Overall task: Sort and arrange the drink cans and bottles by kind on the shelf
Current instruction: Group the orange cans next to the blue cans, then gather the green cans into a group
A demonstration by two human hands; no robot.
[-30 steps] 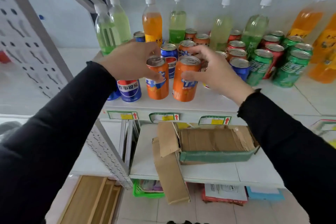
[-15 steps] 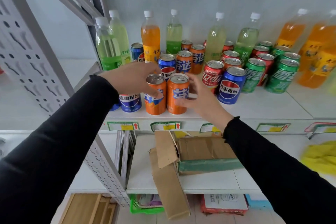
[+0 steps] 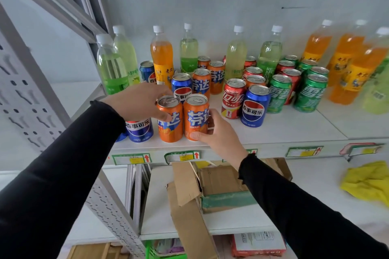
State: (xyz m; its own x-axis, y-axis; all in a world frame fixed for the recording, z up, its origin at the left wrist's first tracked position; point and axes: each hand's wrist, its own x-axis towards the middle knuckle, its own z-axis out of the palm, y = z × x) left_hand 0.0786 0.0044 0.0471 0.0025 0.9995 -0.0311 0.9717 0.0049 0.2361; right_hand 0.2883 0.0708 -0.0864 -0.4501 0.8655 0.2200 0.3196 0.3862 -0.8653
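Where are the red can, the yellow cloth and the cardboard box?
red can (image 3: 232, 99), head view, on its label.
yellow cloth (image 3: 367, 182), head view, on its middle.
cardboard box (image 3: 221, 181), head view, on its top flap.

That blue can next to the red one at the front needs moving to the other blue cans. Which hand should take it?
Right. The right hand holds the right orange can and is nearer the blue can; the left hand is on the far side of both orange cans.

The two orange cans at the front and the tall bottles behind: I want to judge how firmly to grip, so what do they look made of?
The orange cans look like thin metal, probably aluminium: bare silvery tops with pull tabs, glossy printed sides. The bottles look like clear plastic: the drink shows through, with white screw caps.
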